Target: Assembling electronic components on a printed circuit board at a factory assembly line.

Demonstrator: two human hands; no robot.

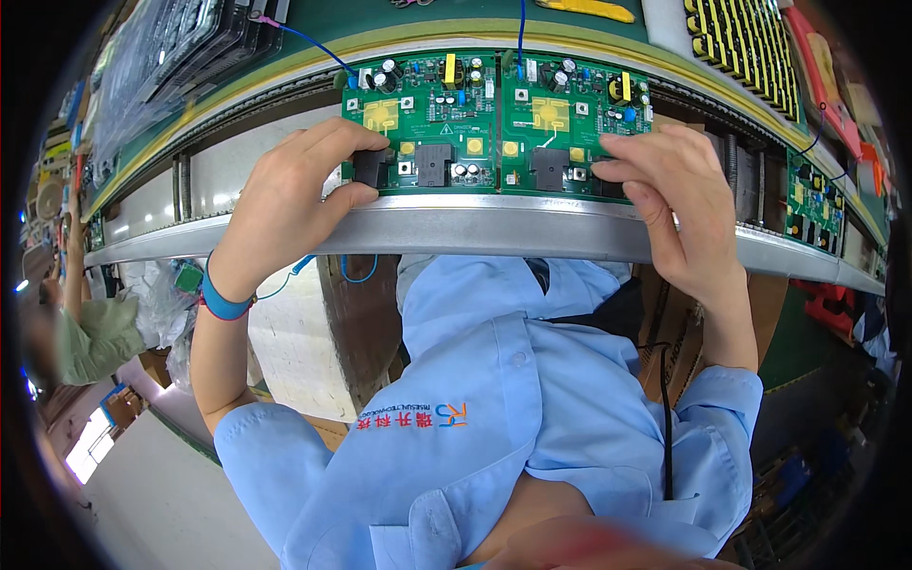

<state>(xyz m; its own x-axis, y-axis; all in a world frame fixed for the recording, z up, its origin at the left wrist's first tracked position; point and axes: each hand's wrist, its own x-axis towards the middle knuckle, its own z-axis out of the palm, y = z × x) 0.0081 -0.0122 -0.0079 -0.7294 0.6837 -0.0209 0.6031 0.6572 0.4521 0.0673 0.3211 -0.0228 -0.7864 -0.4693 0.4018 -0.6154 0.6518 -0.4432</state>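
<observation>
Two green circuit boards lie side by side on the rail track in front of me, a left board [418, 128] and a right board [560, 114]. My left hand [294, 195] has its thumb and forefinger closed about a black relay [369, 171] at the left board's near left corner. At the right board's near right corner, my right hand [684, 204] curls its fingers round another black relay [608, 186], mostly hidden by them. Between the hands, one more black relay stands on each board, a left one [434, 165] and a right one [549, 170]. Blue wires rise from both boards.
A metal rail [494, 226] runs along my side of the boards. Farther right on the track sits another circuit board [814, 204]. Beyond it are a tray of black-and-yellow parts [746, 52] and a yellow-handled tool [587, 9]. Stacked trays [204, 47] stand at far left.
</observation>
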